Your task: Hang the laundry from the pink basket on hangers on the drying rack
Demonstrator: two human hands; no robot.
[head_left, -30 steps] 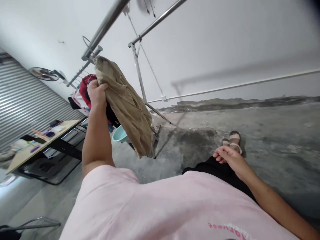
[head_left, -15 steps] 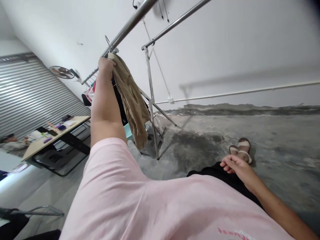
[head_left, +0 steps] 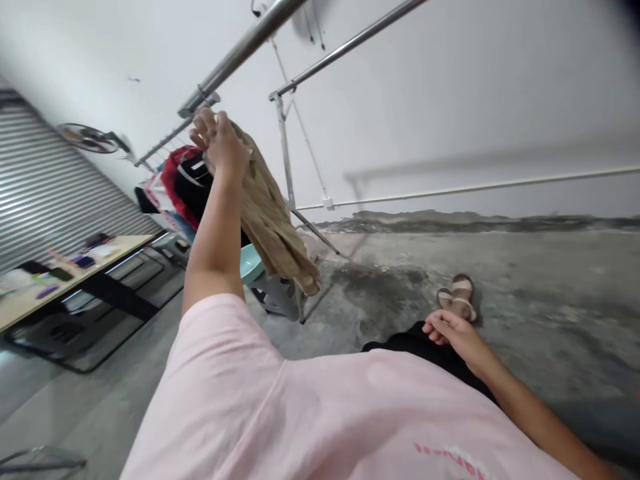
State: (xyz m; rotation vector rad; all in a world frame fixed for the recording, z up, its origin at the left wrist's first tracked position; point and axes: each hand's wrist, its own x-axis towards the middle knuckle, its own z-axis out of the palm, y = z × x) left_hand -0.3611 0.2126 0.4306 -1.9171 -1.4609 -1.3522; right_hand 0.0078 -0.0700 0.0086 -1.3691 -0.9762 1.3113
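My left hand [head_left: 220,140] is raised to the metal clothes rail [head_left: 240,57], its bent fingers around the top of a pair of khaki trousers [head_left: 273,220]. The trousers hang on a slant below the rail, and a hanger hook [head_left: 201,93] shows over the bar just above my fingers. Part of the grip is hidden behind the back of the hand. Low at my right side, my right hand [head_left: 453,331] rests near my black trousers [head_left: 420,343] with loosely curled fingers and nothing visible in them.
Red and black clothes [head_left: 185,180] hang farther along the rail. A turquoise basin [head_left: 250,263] sits on a grey stool [head_left: 275,297] beside the rack's leg [head_left: 285,153]. A cluttered table [head_left: 120,247] stands left, a wall fan [head_left: 87,138] above. Sandalled feet [head_left: 460,297] are on the concrete floor.
My left hand has shifted its hold at the trousers' top, fingers now more spread. The trousers' lower end has swung right, and the hook sits lower on the rail. The view has turned slightly right.
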